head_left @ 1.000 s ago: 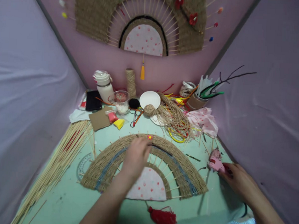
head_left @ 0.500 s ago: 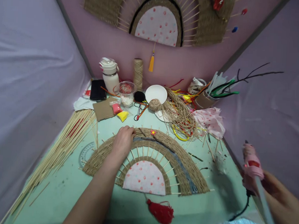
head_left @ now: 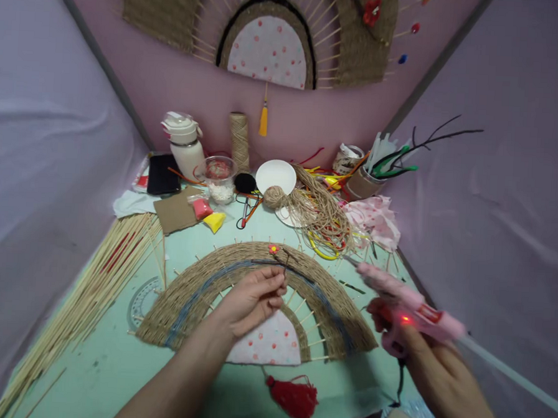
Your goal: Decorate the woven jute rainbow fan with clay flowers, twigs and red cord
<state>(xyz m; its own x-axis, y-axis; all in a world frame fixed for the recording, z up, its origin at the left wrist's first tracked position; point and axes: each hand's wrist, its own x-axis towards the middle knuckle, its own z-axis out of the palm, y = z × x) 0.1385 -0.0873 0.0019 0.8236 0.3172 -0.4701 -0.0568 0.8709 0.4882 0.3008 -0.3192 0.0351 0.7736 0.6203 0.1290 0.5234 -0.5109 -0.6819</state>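
Note:
My left hand is above the middle of a woven twine fan, its fingertips pinched on a small dark twig that points up. A longer dark twig lies across the fan's blue band, near a small red flower with a yellow centre. To the right, my right hand grips a pink hot glue gun by its handle. The gun's nozzle points left over the table, a red light glows on it, and a clear glue stick sticks out of its back.
Bamboo sticks lie along the left side. A protractor sits beside the fan, and a red tassel hangs below it. At the back stand a white bottle, a twine spool, loose twine and a can of glue sticks.
My right hand has lifted the glue gun off the table and brought it leftward, nozzle toward the fan. My left hand moved left across the fan, then back to its middle, now with a small twig.

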